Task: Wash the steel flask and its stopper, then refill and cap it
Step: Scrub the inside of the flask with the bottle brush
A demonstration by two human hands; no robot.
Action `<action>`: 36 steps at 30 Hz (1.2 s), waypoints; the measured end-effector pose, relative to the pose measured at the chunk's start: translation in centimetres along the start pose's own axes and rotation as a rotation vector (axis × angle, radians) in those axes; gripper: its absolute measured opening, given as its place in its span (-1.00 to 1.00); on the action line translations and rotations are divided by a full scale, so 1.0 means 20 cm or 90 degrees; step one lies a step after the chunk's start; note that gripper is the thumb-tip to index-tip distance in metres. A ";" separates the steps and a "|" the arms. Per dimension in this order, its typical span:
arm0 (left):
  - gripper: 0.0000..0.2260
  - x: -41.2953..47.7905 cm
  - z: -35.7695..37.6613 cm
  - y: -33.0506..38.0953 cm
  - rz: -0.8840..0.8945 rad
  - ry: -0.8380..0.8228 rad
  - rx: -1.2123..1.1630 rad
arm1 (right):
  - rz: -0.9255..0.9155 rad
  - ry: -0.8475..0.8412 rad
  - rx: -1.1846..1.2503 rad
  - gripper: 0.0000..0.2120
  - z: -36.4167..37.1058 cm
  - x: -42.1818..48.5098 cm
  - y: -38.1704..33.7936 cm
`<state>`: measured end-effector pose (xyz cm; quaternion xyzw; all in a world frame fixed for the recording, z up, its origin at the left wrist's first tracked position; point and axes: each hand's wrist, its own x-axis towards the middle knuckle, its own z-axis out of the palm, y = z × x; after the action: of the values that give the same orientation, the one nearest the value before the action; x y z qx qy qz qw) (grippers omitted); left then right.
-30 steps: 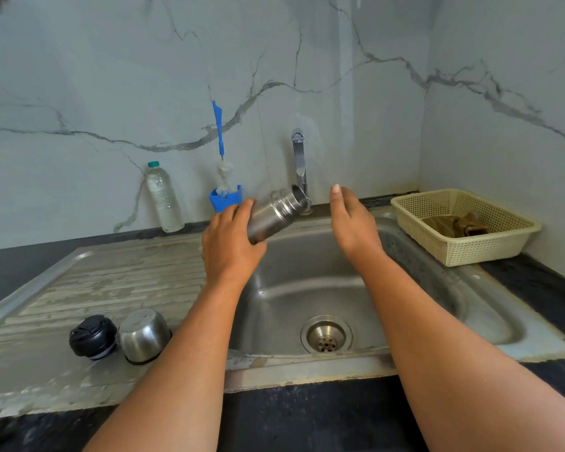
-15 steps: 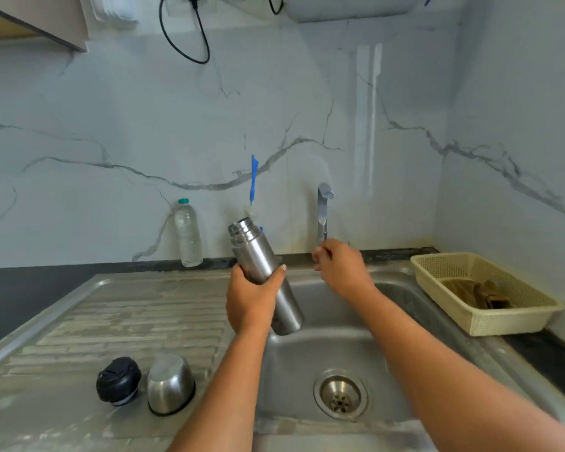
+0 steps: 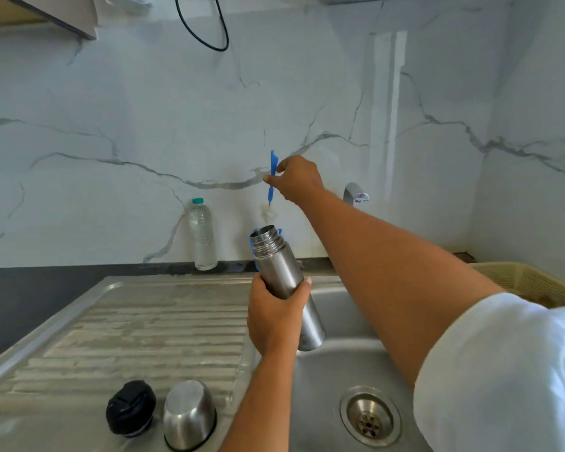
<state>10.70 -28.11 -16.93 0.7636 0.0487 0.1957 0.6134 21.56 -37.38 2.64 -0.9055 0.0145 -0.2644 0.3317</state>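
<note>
Bright, even light, cool in tone. Vertical glare streak on the marble wall (image 3: 385, 109). Blown-out white on the sleeve (image 3: 503, 370) at lower right. Soft highlights along the steel flask (image 3: 278, 272). Faint shadows only. Wide-angle bending at edges; slight softness throughout.

Two hands are in view, a left hand (image 3: 274, 318) and a right hand (image 3: 296, 179). There is one flask (image 3: 284, 282), one stopper (image 3: 130, 407), one steel cup (image 3: 190, 414), one plastic bottle (image 3: 203, 236), one brush (image 3: 272, 177), one tap (image 3: 353, 194), one drain (image 3: 369, 415), one basket (image 3: 535, 278) and one cable (image 3: 206, 31).
</note>
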 end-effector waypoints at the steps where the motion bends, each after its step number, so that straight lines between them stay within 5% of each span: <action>1: -0.57 0.00 0.00 0.00 -0.001 0.000 -0.003 | 0.007 0.014 -0.006 -0.57 0.02 0.02 0.00; 12: -0.58 0.02 0.01 -0.02 -0.019 0.001 -0.014 | 0.022 0.060 -0.020 -0.74 0.11 0.19 -0.05; 19: -0.56 0.02 0.03 -0.03 -0.026 -0.002 -0.011 | -0.061 0.193 -0.043 -0.74 0.06 0.19 -0.09; 25: -0.55 0.02 0.02 -0.03 -0.027 -0.008 -0.009 | -0.007 0.080 -0.064 -0.78 0.11 0.17 -0.03; 29: -0.56 0.02 0.02 -0.03 -0.028 -0.011 -0.010 | -0.016 0.142 0.000 -0.97 0.08 0.16 -0.01; 36: -0.56 0.02 0.02 -0.02 -0.031 -0.019 -0.011 | -0.033 0.230 0.045 -0.86 -0.02 0.15 -0.02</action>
<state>11.24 -28.16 -17.33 0.7599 0.0562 0.1697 0.6250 23.91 -37.97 4.51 -0.8310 0.0413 -0.4317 0.3483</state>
